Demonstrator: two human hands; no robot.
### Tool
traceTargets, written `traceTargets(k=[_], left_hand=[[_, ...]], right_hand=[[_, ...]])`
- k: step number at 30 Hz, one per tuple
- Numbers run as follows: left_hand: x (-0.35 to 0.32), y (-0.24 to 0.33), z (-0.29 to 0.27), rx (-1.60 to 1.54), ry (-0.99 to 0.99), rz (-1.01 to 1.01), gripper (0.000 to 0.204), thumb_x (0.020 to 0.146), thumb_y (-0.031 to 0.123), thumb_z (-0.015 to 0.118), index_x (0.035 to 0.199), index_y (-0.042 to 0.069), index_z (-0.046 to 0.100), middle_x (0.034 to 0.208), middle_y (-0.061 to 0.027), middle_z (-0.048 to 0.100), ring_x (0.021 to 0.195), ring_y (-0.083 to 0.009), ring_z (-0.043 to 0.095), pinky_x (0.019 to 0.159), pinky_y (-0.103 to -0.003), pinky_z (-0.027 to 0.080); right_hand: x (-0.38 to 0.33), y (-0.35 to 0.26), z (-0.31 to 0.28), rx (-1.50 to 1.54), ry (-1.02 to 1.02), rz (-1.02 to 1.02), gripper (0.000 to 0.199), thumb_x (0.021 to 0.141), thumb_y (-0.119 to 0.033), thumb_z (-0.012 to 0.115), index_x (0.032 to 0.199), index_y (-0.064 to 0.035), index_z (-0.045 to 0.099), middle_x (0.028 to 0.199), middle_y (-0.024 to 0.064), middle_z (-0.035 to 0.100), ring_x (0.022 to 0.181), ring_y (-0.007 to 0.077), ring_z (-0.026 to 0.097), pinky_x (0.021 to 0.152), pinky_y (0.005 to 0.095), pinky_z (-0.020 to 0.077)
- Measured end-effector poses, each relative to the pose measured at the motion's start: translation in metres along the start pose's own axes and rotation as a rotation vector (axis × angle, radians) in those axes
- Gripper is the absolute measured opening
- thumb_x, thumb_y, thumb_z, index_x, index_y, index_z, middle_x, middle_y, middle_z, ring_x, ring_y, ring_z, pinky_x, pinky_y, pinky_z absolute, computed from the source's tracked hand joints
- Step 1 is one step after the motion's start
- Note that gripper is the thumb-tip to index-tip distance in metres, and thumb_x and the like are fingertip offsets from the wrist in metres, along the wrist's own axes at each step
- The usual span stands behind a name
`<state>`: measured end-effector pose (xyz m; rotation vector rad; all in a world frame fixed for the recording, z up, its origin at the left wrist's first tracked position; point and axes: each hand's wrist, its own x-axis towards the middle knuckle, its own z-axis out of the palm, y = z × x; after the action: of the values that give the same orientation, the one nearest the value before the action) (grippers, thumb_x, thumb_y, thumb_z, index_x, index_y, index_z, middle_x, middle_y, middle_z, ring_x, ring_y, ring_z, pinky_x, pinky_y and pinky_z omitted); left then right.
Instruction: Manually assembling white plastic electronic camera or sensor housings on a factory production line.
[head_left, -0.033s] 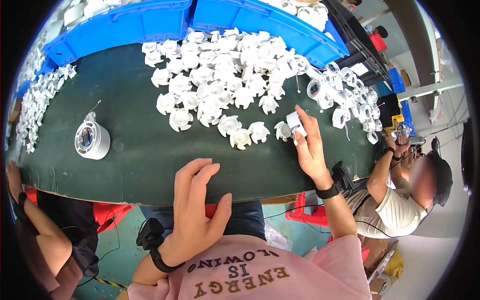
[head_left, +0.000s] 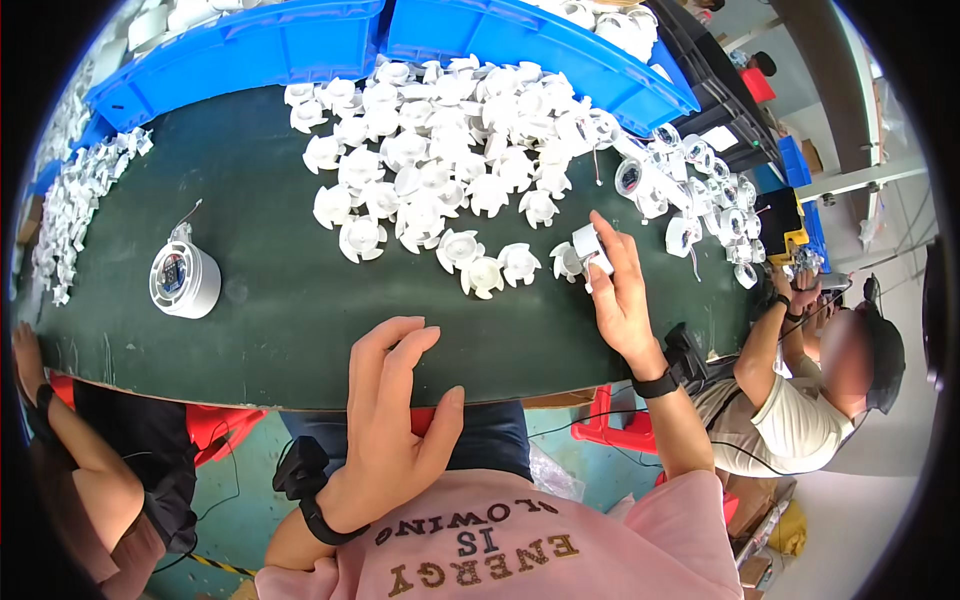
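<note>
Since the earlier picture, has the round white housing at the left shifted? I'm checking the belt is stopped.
No. The round white housing sits in the same spot, left of the pile of white fan parts on the dark green table.

Bright, even overhead light, soft shadows, mild glare on the white parts (head_left: pixel 440 170) at upper centre; fisheye bends edges, black corners, sharp centre, softer rim.

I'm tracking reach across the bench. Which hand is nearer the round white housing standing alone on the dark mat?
Left. The left hand rests at the mat's near edge, right of the round white housing. The right hand is farther right, by the fan-shaped parts.
</note>
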<state>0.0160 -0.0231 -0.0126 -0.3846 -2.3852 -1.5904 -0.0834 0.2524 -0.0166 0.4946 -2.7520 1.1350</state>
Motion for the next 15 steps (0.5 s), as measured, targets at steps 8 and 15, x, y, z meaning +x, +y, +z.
traceTargets(k=[8, 15], left_hand=[[-0.003, -0.006, 0.004, -0.004, -0.028, -0.047, 0.049, 0.078, -0.002, 0.062, 0.124, -0.001, 0.047, 0.124, -0.0221, 0.046, 0.107, -0.0340, 0.050, 0.094, -0.038, 0.041], [0.010, -0.007, 0.012, -0.013, -0.063, -0.045, 0.050, 0.074, -0.002, 0.065, 0.122, -0.004, 0.049, 0.120, -0.0234, 0.047, 0.104, -0.0370, 0.050, 0.087, -0.041, 0.044]], right_hand=[[-0.004, 0.008, 0.007, -0.118, -0.024, -0.096, 0.052, 0.093, -0.019, 0.046, 0.140, 0.0003, 0.039, 0.113, 0.0128, 0.047, 0.094, 0.0201, 0.048, 0.083, 0.0293, 0.0415], [0.006, 0.002, 0.000, -0.311, -0.030, -0.133, 0.055, 0.086, -0.012, 0.056, 0.137, 0.0013, 0.040, 0.115, 0.0203, 0.046, 0.100, 0.0336, 0.048, 0.090, 0.0402, 0.0410]])
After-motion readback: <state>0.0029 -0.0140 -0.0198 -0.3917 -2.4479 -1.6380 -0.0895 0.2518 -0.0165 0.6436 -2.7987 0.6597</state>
